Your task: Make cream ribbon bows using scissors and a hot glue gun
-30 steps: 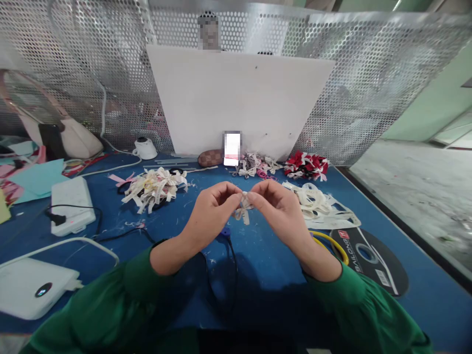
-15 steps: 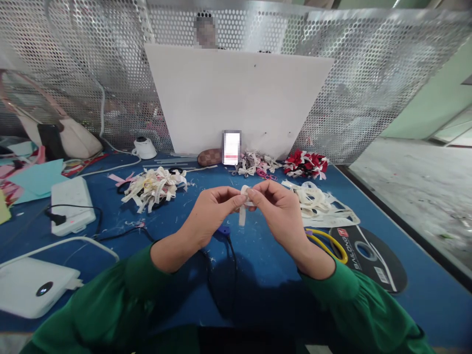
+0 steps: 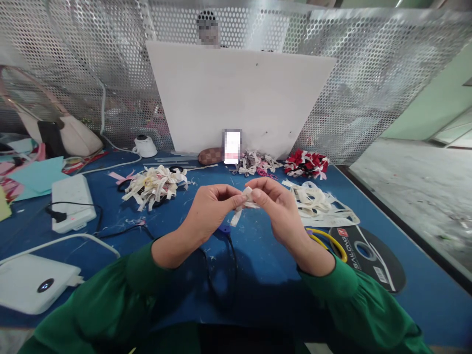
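Note:
Between both hands, above the middle of the blue table, is a short off-white ribbon (image 3: pixel 236 217). My left hand (image 3: pixel 212 210) pinches it between thumb and fingertips. My right hand (image 3: pixel 278 209) grips the looped upper part of the same ribbon, its thumb pressed on top. One loose tail hangs down below the fingertips. The fingers hide how the ribbon is folded or tied. To the left lies a pile of cream ribbon bows (image 3: pixel 155 186); to the right, close to my right hand, are coils of off-white ribbon (image 3: pixel 315 200).
A phone (image 3: pixel 232 146) leans against a white board (image 3: pixel 243 93). Red and white bows (image 3: pixel 306 163) and pink bands (image 3: pixel 267 174) lie at the back. A black reel disc (image 3: pixel 383 258) and yellow ring (image 3: pixel 337 246) are right. Left are a power strip (image 3: pixel 73 201), a power bank (image 3: pixel 35 282) and cables.
The ribbon's hanging tail has swung to the left and now slants. My right fingers have shifted slightly over the loop, while my left hand stays nearly in place.

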Tool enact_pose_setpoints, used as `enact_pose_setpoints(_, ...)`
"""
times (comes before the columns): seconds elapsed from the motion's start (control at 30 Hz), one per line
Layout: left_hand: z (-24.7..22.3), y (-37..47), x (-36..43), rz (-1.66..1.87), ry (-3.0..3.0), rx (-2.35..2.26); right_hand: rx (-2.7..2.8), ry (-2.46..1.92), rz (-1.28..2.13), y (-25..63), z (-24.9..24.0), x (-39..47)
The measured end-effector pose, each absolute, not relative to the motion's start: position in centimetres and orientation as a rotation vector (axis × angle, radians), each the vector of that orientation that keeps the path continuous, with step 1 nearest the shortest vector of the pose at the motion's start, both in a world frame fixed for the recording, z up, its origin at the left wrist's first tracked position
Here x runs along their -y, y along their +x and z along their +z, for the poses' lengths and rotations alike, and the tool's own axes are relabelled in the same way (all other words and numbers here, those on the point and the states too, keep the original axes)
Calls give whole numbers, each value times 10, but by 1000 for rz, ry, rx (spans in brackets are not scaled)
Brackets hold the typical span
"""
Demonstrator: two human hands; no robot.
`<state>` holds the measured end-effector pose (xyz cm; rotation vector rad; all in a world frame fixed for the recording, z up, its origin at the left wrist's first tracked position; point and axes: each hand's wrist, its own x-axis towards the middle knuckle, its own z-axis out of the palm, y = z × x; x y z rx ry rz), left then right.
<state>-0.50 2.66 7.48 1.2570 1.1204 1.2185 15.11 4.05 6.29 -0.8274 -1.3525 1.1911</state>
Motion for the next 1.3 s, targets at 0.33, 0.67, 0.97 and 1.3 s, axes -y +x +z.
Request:
enact_pose_setpoints(0.33,73,-3,-28,1142,1246,-1048,1342,-915,949,147,56,-42)
enact_pose_setpoints(0.67,79,-7,-24,1197,1429,-1196,1362,-887,1185,144,63,-41)
enact_pose_setpoints(0.97,90,-6,-26,1228,1343,-1116,1334,-858,1093,144,72,-40)
enact_pose_setpoints(1.3,98,-18,-30,1271,1305,-939,1222,-809,1100,150,83,-50)
